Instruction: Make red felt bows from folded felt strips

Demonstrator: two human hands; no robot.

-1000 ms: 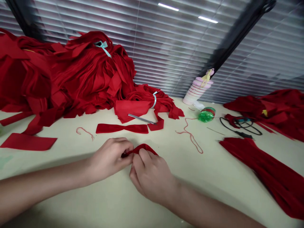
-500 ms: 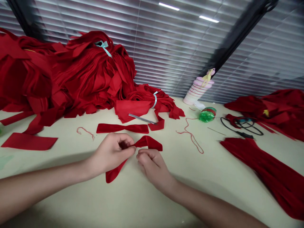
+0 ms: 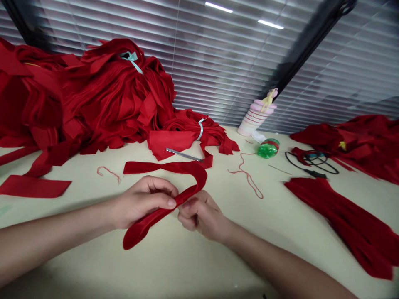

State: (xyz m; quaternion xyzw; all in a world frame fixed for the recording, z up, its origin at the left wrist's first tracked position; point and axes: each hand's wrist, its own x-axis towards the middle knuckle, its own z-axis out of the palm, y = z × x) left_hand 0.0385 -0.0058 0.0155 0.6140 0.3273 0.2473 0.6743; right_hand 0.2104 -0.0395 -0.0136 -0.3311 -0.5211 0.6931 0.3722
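Observation:
My left hand (image 3: pixel 145 201) and my right hand (image 3: pixel 199 214) both pinch one long red fabric strip (image 3: pixel 195 176) just above the cream table (image 3: pixel 187 265). The strip arches up between the hands and its lower end hangs down to the left (image 3: pixel 134 236). Behind it lies a flat red bow-shaped piece (image 3: pixel 146 167). A metal strip (image 3: pixel 183 155) rests on a red fabric bundle (image 3: pixel 187 135) tied with a pale band.
A big heap of red fabric (image 3: pixel 77 95) fills the back left. A red rectangle (image 3: pixel 34 187) lies at the left. More red cloth (image 3: pixel 346 220) sits at the right, with black headbands (image 3: pixel 311 162), a green bottle (image 3: pixel 268 148), red thread (image 3: pixel 246 174) and a pink-white spool (image 3: pixel 255 118).
The bunched red piece has been pulled out into a long strip. Its upper part now arches over the hands and its tail hangs lower to the left.

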